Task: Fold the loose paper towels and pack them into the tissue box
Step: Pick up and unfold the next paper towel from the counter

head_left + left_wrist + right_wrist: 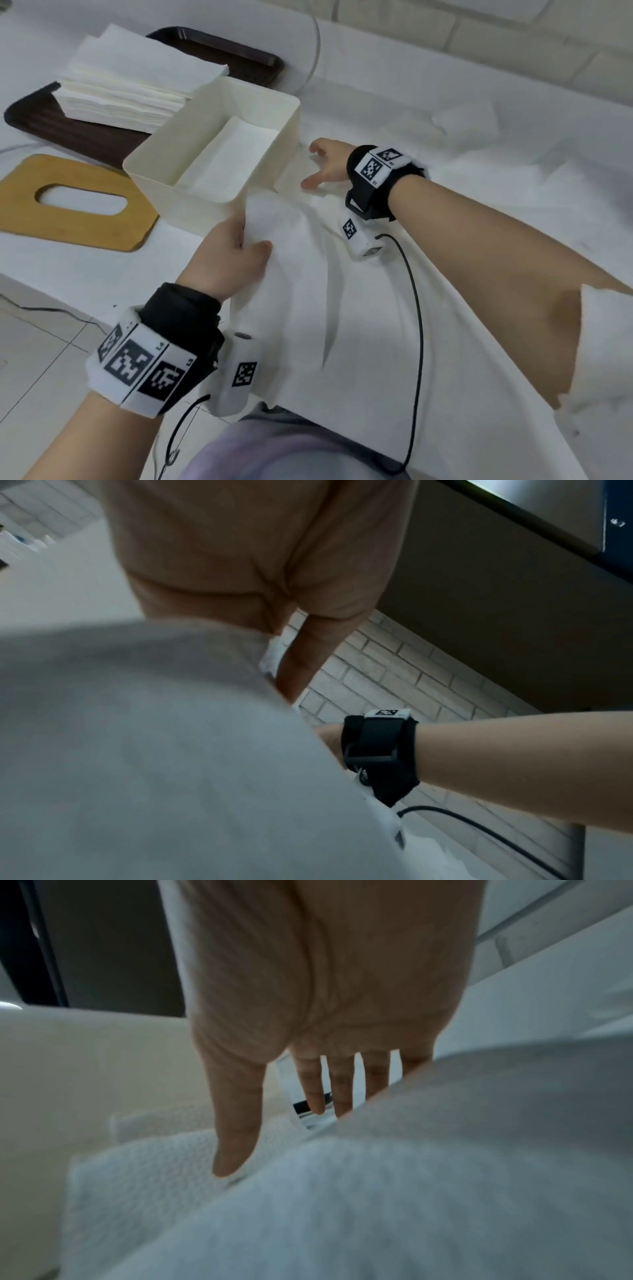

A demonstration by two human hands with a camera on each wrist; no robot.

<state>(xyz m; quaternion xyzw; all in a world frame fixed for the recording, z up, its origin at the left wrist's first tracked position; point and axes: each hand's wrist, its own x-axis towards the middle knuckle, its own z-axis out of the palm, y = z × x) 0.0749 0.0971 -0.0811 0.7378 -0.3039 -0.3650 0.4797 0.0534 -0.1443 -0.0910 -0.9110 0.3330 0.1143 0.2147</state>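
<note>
Nearest, left hand (236, 253) pinching the near edge of a large loose paper towel (342, 308), thumb on top, fingers under. Spread across a white bench (68, 274), rumpled towel reaching the tissue box (219, 150), open-topped, holding a folded towel (233, 150). Behind, dark tray (85, 137) stacked with white towels (137, 82); left, wooden lid (75, 202) lying flat. Right hand (329, 161) spread, fingers straight, resting on the towel beside the box.

no words, brands or numbers can be read. the left wristband (144, 365) and right wristband (378, 164) carry black-and-white square code markers, and so do the small white camera housings under each wrist; tiny characters printed beside the markers are too blurred to make out.
</note>
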